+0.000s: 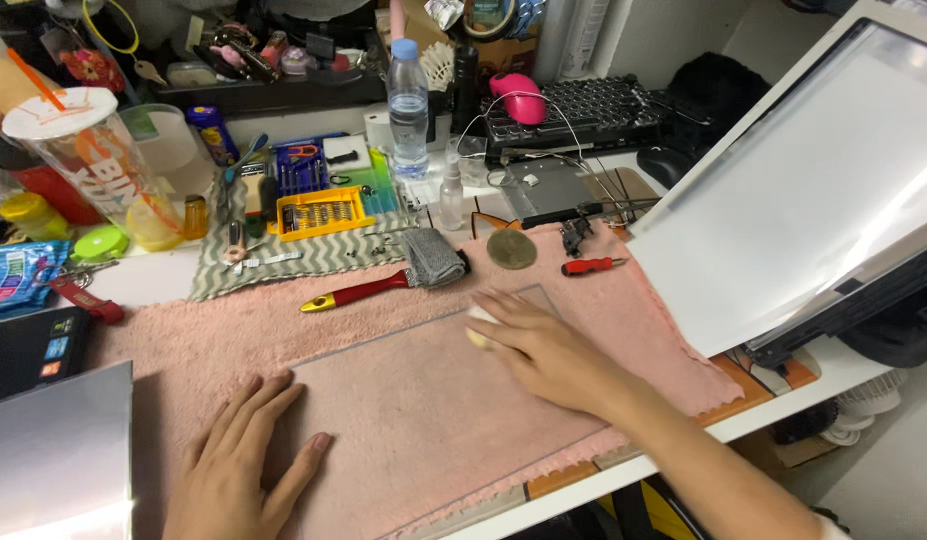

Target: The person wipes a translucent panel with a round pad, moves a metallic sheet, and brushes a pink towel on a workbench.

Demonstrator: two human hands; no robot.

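Note:
A clear, thin rectangular panel (423,410) lies flat on a pink towel (213,335) across the desk. My left hand (238,460) rests flat on the panel's left edge, fingers spread, holding nothing. My right hand (543,345) reaches in from the lower right and presses a small pale pad (478,328) against the panel near its far edge. Most of the pad is hidden under my fingers.
Beyond the panel lie a red-handled tool with a yellow tip (353,293), a folded grey cloth (433,257), a round disc (511,249) and a small red screwdriver (591,265). A yellow bit kit (318,212), water bottle (408,105) and keyboard (573,110) stand behind. A big white screen panel (813,190) leans at right.

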